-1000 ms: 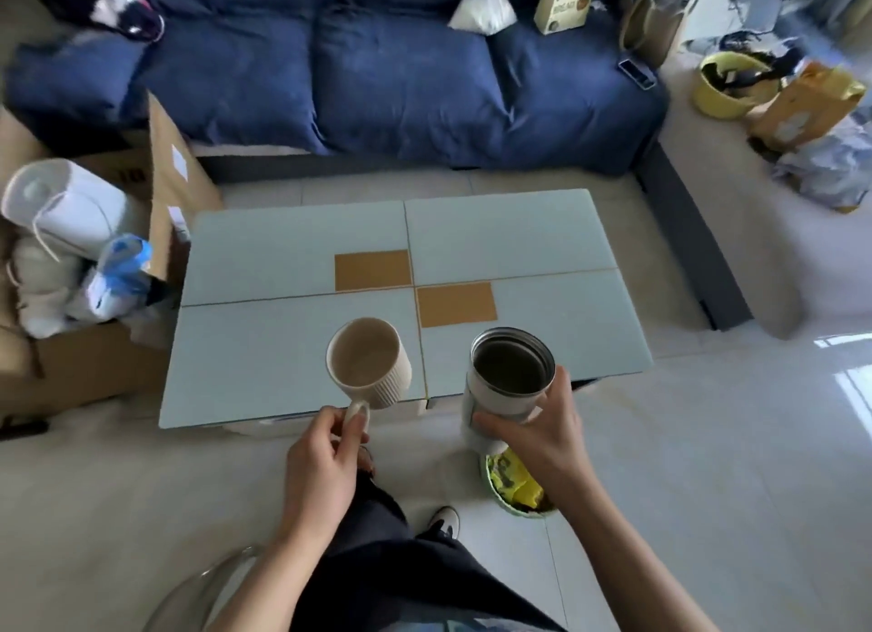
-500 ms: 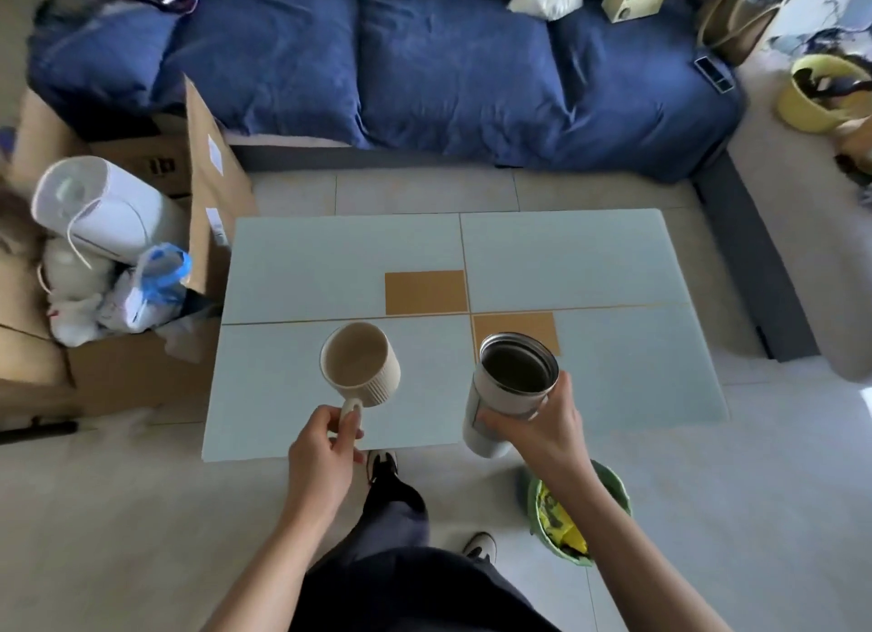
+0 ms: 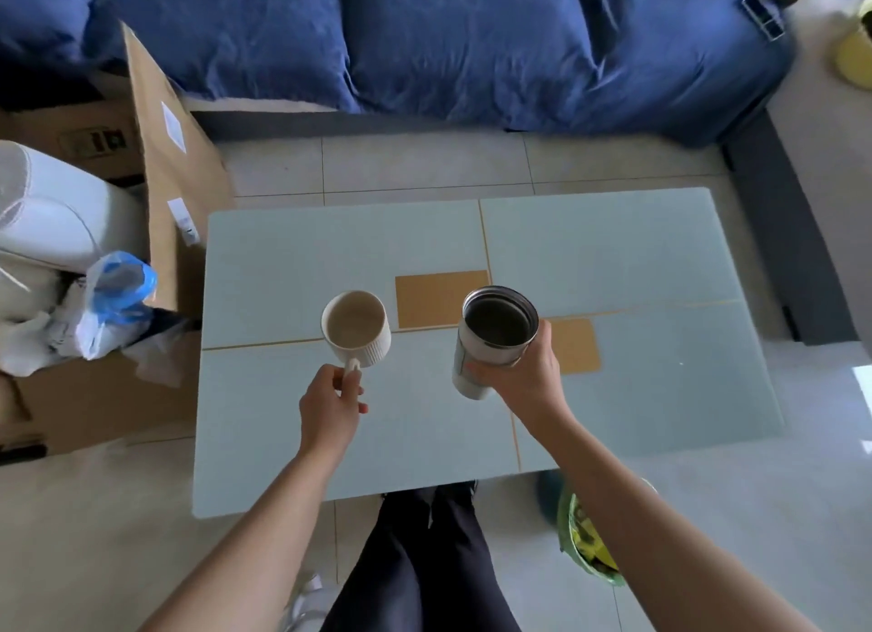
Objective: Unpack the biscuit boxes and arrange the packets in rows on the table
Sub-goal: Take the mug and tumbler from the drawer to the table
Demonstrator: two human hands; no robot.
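My left hand (image 3: 330, 407) grips the handle of a cream ribbed mug (image 3: 356, 327), held above the pale blue table (image 3: 613, 249). My right hand (image 3: 524, 372) is wrapped round a white tumbler with a steel rim (image 3: 495, 334), also held over the table near its middle. Both cups look empty inside. No biscuit box or packet shows on the table.
A blue sofa (image 3: 472, 41) lies beyond the table. An open cardboard box (image 3: 160, 169) with white bags (image 3: 56, 235) stands at the left. A green bin with yellow wrappers (image 3: 585, 542) sits on the floor under my right forearm. My dark-trousered legs (image 3: 424, 560) are at the near table edge.
I have moved closer to the table. Both hands have carried the mug and the tumbler forward, from the near edge to over the table's middle.
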